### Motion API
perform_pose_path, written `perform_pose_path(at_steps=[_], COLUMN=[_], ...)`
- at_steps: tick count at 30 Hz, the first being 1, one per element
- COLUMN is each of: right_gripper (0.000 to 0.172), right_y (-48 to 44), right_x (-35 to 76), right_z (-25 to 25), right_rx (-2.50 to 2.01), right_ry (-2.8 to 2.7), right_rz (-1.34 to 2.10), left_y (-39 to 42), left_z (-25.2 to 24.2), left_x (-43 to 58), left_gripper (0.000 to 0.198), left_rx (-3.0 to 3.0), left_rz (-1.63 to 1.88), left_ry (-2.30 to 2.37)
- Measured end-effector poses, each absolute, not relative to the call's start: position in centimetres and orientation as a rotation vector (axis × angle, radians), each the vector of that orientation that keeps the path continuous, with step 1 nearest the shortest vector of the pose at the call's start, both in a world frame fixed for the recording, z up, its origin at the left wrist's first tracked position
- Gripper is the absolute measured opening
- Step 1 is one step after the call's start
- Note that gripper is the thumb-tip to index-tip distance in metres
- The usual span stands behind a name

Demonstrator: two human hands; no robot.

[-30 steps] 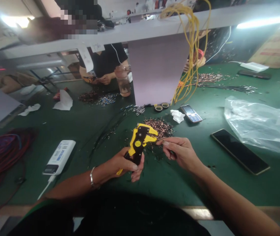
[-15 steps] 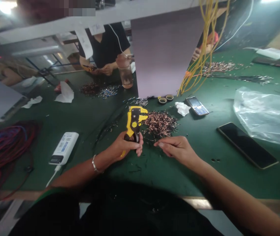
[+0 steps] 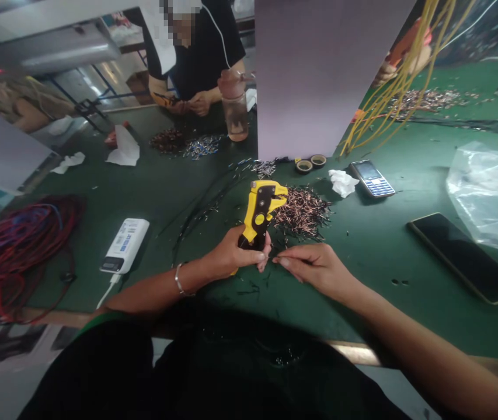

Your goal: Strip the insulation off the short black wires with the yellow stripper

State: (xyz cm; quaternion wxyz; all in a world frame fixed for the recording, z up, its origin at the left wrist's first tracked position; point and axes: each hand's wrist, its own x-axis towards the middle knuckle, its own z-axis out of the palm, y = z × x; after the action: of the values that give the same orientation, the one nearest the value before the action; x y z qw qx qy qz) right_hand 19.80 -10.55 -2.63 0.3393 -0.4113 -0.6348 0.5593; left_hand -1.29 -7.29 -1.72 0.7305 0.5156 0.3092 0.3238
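Two hands stripping wire: left hand [image 3: 231, 254] grips yellow wire stripper [image 3: 260, 216]; right hand [image 3: 314, 269] pinches, held item unclear; next, probably, feed a wire end in.

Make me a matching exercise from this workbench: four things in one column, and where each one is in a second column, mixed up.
Things:
1. wire stripper
2. power bank
3. keypad phone
4. plastic bag

Places:
A. right of the crumpled tissue
B. beside the black smartphone
C. held in the left hand
D. trailing a white cable

Pairs: 1-C, 2-D, 3-A, 4-B
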Motion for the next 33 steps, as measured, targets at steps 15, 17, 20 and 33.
perform_pose_path(at_steps=[15,17,20,33], right_gripper=[0.017,0.017,0.018,0.009], right_y=[-9.8,-9.7,-9.6,-8.9], right_x=[20.5,20.6,20.6,23.3], right_z=[-2.4,-2.5,-2.6,-1.6], right_rx=[-1.157,-1.150,-1.154,-1.248], right_ry=[-1.601,-1.611,-1.620,-1.107], right_rz=[1.352,1.358,1.347,1.139], left_y=[-6.9,-6.9,-6.9,-6.1], left_z=[-1.5,-1.5,-1.5,-1.4], left_x=[-1.7,-1.7,-1.7,-1.9], left_gripper=[0.024,0.024,0.023,0.023], left_rx=[1.107,1.122,1.151,1.251], left_rz=[0.637,0.621,0.595,0.629], left_ry=[0.699,0.714,0.727,0.800])
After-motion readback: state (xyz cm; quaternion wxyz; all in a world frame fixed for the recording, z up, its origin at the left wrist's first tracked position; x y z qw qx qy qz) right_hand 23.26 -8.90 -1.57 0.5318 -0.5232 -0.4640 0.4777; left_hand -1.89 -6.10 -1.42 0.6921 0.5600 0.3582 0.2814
